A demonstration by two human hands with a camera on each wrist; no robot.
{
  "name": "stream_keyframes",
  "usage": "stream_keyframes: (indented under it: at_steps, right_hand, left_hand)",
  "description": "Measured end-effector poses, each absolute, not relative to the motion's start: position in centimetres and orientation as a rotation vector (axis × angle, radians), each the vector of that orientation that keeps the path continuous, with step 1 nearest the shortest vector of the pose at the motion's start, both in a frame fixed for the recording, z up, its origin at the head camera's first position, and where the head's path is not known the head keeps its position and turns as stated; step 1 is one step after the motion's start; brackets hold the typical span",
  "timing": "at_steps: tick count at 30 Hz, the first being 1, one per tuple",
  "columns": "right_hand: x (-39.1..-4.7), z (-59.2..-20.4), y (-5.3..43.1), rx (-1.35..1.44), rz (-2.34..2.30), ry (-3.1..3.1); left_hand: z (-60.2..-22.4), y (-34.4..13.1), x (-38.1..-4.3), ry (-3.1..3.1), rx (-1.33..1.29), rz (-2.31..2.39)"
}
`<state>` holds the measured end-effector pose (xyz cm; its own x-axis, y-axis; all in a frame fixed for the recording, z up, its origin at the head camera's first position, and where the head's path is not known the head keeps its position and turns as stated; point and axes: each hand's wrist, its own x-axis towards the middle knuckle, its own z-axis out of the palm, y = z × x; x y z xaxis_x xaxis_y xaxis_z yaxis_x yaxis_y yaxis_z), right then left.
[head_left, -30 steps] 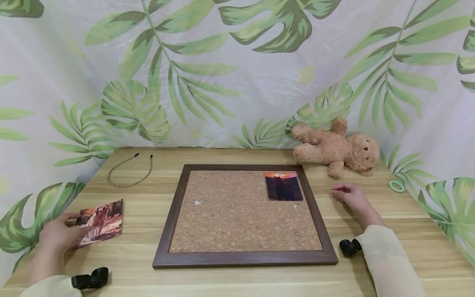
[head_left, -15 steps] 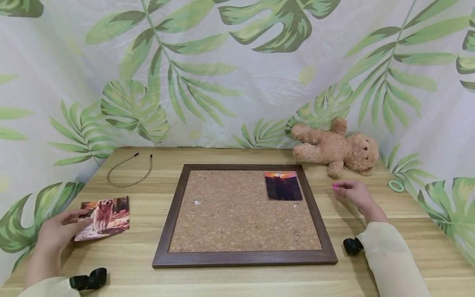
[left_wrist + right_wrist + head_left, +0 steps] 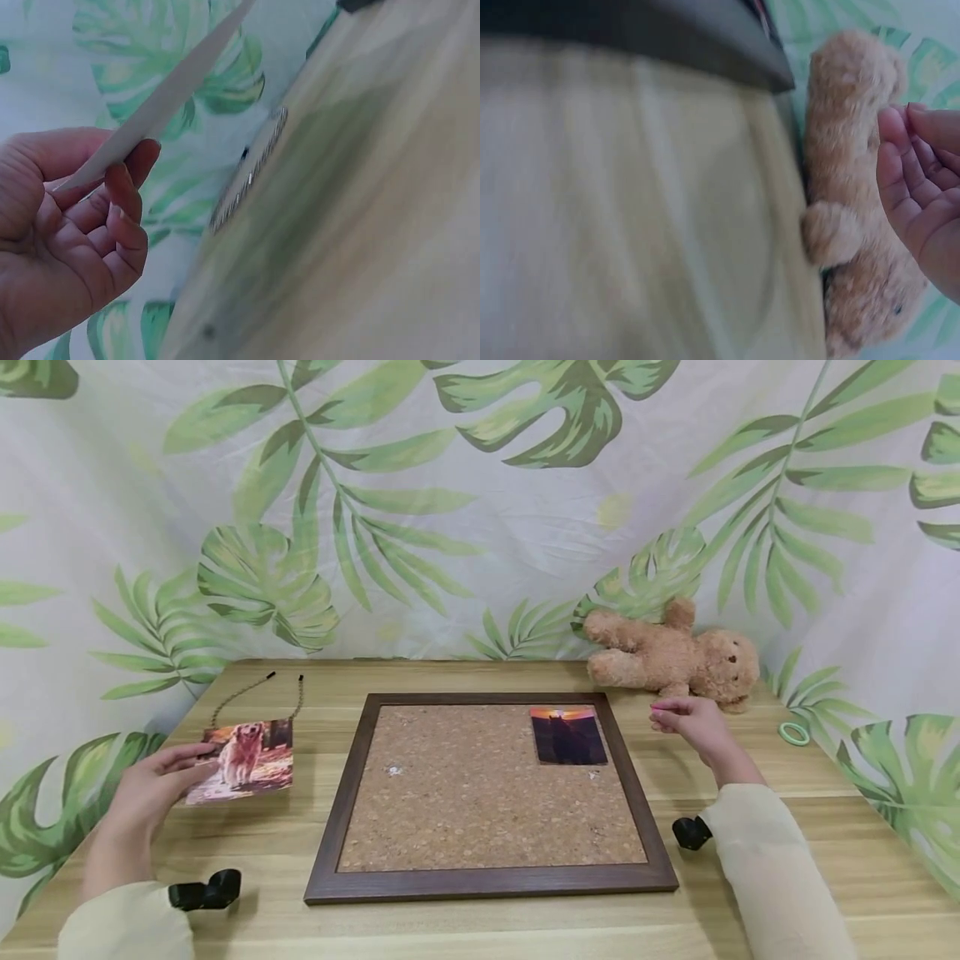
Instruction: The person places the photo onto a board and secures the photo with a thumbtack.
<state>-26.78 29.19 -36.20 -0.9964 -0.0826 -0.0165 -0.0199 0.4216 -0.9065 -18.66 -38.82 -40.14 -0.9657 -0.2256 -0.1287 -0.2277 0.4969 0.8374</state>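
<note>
My left hand (image 3: 153,785) pinches a dog photo (image 3: 251,760) by its left edge, raised above the table. In the left wrist view, the photo's pale back (image 3: 176,86) is between thumb and fingers. My right hand (image 3: 697,727) is to the right of a cork board (image 3: 480,810), its thumb and fingertips pinching a small pink push pin (image 3: 656,707) mostly hidden by them. The right wrist view has this hand (image 3: 926,176) in front of a teddy bear (image 3: 847,150). A dark sunset photo (image 3: 568,739) lies at the board's upper right.
The board has a dark wooden frame (image 3: 491,885) and lies mid-table. Behind the dog photo is a chain with black ends (image 3: 300,697). The teddy bear (image 3: 675,656) lies on its side at the back right. A mint-green ring (image 3: 794,734) is near the table's right edge.
My left hand has raised the dog photo and brought it right and away from me, so it now covers part of the chain. My right hand has moved up and slightly left toward the teddy bear.
</note>
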Motion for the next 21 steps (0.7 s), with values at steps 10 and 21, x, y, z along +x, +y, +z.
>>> stream_keyframes:
  at_steps: [10,21]
  right_hand:
    - [-28.5,-34.7,24.6,-0.167,-1.794,2.590]
    - [-29.7,-35.0,19.1,-0.268,-1.986,2.485]
  left_hand:
    - [-36.5,-31.4,-20.8,2.656,-0.114,1.785]
    - [-36.8,-25.2,-24.1,2.484,-0.013,1.862]
